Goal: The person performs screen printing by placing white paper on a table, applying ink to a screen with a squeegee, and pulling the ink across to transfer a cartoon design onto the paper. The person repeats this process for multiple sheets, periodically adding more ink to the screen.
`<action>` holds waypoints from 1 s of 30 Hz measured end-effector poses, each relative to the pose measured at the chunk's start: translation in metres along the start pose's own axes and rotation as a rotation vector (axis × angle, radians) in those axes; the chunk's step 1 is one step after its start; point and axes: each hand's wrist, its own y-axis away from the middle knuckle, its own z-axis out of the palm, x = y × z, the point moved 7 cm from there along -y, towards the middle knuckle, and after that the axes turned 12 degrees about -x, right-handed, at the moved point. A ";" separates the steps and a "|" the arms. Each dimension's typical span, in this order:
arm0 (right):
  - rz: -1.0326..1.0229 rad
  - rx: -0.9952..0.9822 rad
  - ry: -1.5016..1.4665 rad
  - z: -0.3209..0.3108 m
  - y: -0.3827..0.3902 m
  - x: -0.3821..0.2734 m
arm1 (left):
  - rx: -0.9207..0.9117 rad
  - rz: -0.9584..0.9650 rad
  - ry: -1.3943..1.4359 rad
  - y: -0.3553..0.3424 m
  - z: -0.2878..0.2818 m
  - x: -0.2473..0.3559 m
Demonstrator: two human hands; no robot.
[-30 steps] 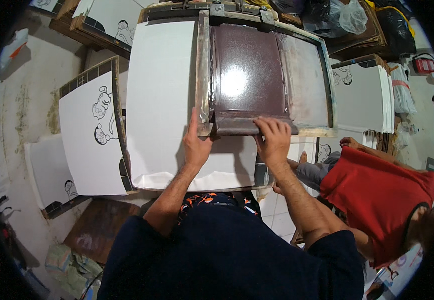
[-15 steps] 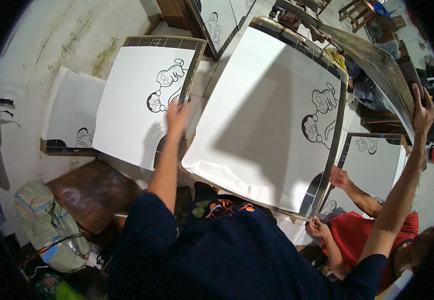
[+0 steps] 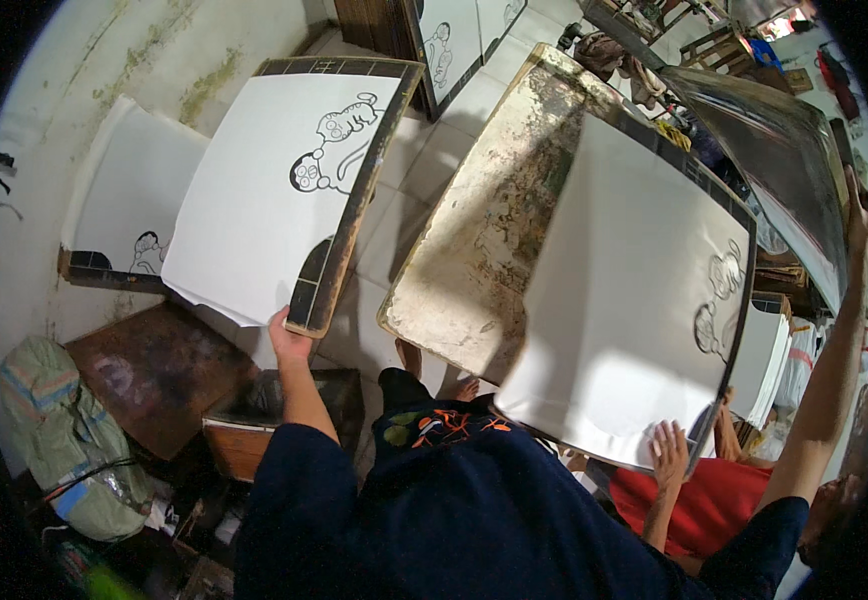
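Observation:
My left hand (image 3: 292, 340) grips the near corner of a dark-edged board (image 3: 354, 215). On that board lies a white sheet (image 3: 239, 185) printed with black cartoon animals. At the far right my right hand (image 3: 860, 212) is closed on the edge of a raised screen-like frame (image 3: 774, 135), its fingers partly hidden. Between my arms, a stained board (image 3: 474, 250) carries another white printed sheet (image 3: 619, 290), which covers only its right part. A co-worker's hand (image 3: 669, 452) presses flat on that sheet's near right corner.
More printed sheets (image 3: 139, 180) lean by the left wall, and others (image 3: 449, 45) stand at the back. A brown panel (image 3: 159, 375) and a green sack (image 3: 74, 435) are at the lower left. The co-worker in a red top (image 3: 699, 505) is close on the right.
My left hand has moved down the left board's edge to its near corner. The middle sheet has shifted right, baring the stained board, and a co-worker's hand now rests on it.

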 end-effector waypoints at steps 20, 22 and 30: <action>0.158 0.231 0.237 -0.006 0.034 -0.137 | -0.409 -0.288 -0.287 0.199 0.100 -0.170; 0.256 0.270 0.242 -0.010 0.052 -0.162 | -0.371 -0.402 -0.381 0.223 0.086 -0.239; 0.230 0.305 0.160 -0.008 0.056 -0.183 | -0.608 -0.189 -1.747 0.201 0.134 -0.207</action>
